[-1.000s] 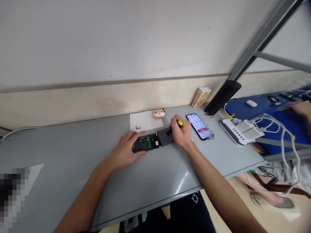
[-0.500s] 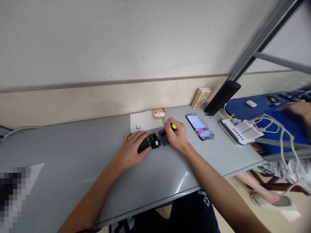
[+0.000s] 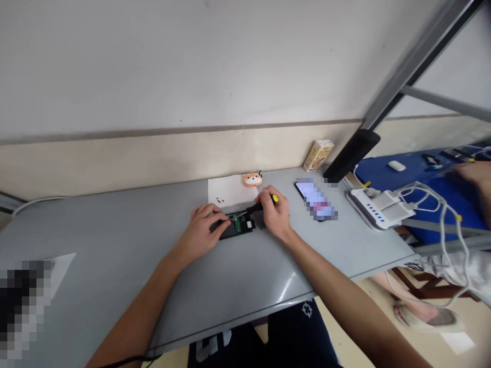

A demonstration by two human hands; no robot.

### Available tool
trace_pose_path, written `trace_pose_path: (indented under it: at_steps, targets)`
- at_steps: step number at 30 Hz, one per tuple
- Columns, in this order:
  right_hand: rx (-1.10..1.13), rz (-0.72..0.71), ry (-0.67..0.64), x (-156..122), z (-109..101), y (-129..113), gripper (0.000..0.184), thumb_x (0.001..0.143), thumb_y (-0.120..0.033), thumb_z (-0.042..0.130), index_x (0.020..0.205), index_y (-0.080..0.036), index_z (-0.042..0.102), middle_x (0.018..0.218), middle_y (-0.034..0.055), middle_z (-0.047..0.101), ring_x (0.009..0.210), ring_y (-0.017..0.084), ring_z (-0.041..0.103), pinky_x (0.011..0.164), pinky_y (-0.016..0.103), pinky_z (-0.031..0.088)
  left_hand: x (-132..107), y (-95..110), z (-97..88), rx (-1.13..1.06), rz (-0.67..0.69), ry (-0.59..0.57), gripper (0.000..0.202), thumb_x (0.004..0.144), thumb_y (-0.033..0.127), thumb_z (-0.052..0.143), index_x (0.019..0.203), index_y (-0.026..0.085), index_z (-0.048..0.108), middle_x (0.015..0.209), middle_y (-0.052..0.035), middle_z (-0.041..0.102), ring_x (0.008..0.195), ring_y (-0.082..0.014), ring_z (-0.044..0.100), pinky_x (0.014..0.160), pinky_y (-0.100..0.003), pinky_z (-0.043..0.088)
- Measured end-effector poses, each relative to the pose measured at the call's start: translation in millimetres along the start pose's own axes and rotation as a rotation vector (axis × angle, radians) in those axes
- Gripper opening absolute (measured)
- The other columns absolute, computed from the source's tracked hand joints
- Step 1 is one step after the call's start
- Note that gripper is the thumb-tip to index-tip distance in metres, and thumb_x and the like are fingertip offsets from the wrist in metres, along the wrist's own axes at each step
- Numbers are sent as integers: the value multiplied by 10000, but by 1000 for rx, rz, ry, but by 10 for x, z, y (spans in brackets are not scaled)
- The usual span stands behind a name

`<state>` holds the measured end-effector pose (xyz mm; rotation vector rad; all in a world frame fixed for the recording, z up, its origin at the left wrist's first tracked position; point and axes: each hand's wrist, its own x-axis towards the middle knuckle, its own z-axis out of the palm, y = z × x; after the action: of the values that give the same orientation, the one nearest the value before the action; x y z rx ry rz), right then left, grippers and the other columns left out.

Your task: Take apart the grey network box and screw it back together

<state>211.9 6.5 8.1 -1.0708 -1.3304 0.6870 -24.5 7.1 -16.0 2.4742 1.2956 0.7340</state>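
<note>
A black device with an exposed green circuit board [image 3: 238, 225] lies on the grey desk. My right hand [image 3: 274, 212] is wrapped round a screwdriver [image 3: 253, 208] with a yellow handle end. Its thin shaft slants down leftward across the board. Over the device's left part, my left hand [image 3: 205, 227] has thumb and fingers pinched together at the screwdriver's tip; what is between them is too small to make out. Several tiny dark screws [image 3: 219, 200] sit on a white paper sheet [image 3: 232, 189] just behind the device.
An orange dog-face case [image 3: 252, 179] rests on the paper's back edge. To the right are a phone [image 3: 315, 199], a small carton [image 3: 318, 155], a black cylinder [image 3: 353, 153] and a power strip [image 3: 378, 207] with white cables. Another person's hand [image 3: 475, 171] is over the blue desk.
My left hand has lifted off the device's left part and now pinches at the screwdriver's tip. The screwdriver has tilted lower, its shaft now reaching left over the board.
</note>
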Motion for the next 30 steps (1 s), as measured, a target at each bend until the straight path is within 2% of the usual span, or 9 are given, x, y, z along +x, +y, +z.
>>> trace_pose_path:
  at_steps: [5,12,16,20,22,25,27,30]
  targets:
    - [-10,31,39,32,11,13,403,1012,-488,483,751,-207,608,680,-12,556,669,149,527,653,278,427,29,-112,-42,-88,-28,64,265,1046,382,507,974,228,710,1052,-56,654,1054,-225,606,996,-403,453]
    - [-89,-21,-166,-38,110,-31,374,1011,-502,518,810,-203,619,742,-3,617,686,144,550,675,277,426,38,-123,-12,-189,-175,64,295,1031,408,486,941,210,686,967,-48,680,930,-214,632,858,-345,499]
    - [-128,-34,-186,-63,117,-6,376,1015,-503,508,794,-208,578,749,-1,618,684,144,539,671,280,417,33,-113,6,-253,-228,42,279,1025,406,502,958,208,688,930,-32,693,859,-196,637,811,-323,494]
    - [-178,-45,-226,22,108,-54,377,1018,-518,485,794,-219,530,730,-11,588,678,146,527,673,288,404,47,-104,10,-264,-204,58,276,1022,407,508,949,207,685,954,-36,695,892,-197,644,839,-324,499]
    - [-233,-83,-284,115,129,-118,340,1019,-511,483,845,-225,540,762,-9,600,694,149,538,685,292,397,56,-95,6,-285,-203,50,293,1022,426,504,968,208,692,970,-41,714,912,-204,653,857,-330,509]
    - [-285,-124,-372,269,224,-217,283,1010,-520,500,1042,-242,536,926,17,662,722,152,572,664,291,381,61,-87,-2,-341,-234,25,306,1021,450,509,1021,213,702,993,-37,749,909,-206,669,871,-334,520]
    - [-279,-131,-403,342,321,-254,324,1001,-533,514,1144,-243,487,880,4,634,688,154,552,644,291,378,59,-97,0,-357,-246,22,304,1021,453,516,1021,214,704,993,-31,757,901,-203,675,874,-331,521]
    - [-189,-151,-408,379,465,-242,320,1009,-507,518,1174,-237,477,836,-7,590,709,159,543,675,304,423,56,-137,18,-361,-237,12,308,1023,458,519,998,215,706,1003,-32,762,926,-208,683,879,-331,519]
